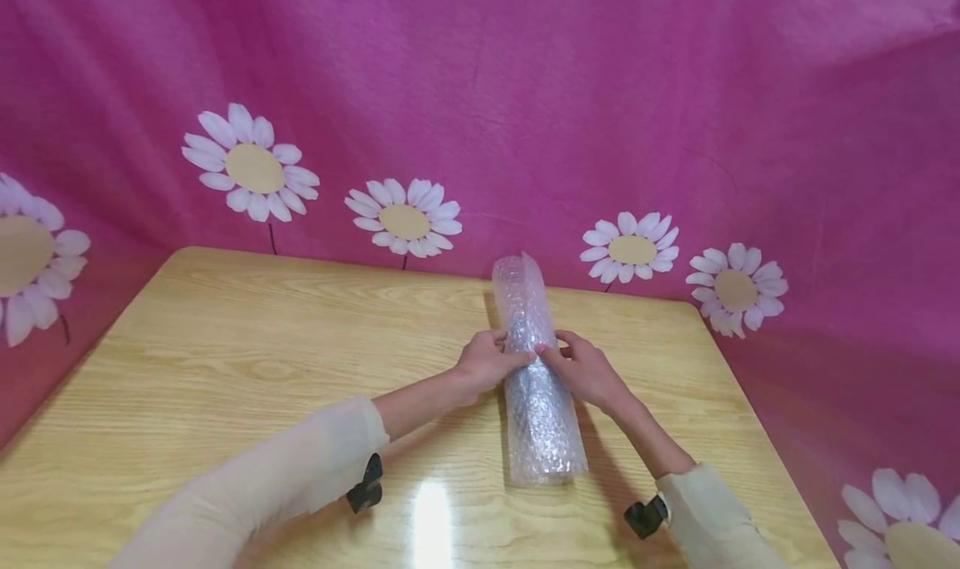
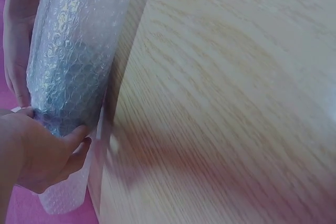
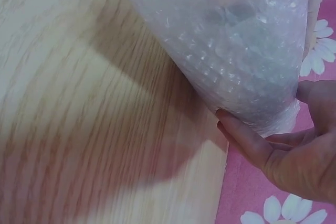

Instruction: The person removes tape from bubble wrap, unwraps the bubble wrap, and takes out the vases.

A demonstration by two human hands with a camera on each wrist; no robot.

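A long roll of clear bubble wrap [image 1: 543,423] lies lengthwise on the wooden table, pointing away from me. Something darker shows faintly inside it, but its kind is hidden by the layers. From the left side my left hand [image 1: 486,361] grips the roll near its middle, thumb on top. My right hand [image 1: 588,372] holds it from the opposite side, and the two thumbs almost meet. In the left wrist view the wrap [image 2: 73,61] sits between the fingers and thumb of the left hand [image 2: 50,148]. The right wrist view has the right hand [image 3: 299,150] around the roll's lower edge.
The light wooden table [image 1: 262,344] spreads out on both sides of the roll. A pink cloth [image 1: 480,94] with white daisies hangs behind it and along the sides. The roll's far end reaches the table's back edge. Black wrist cameras [image 1: 366,484] sit at both sleeves.
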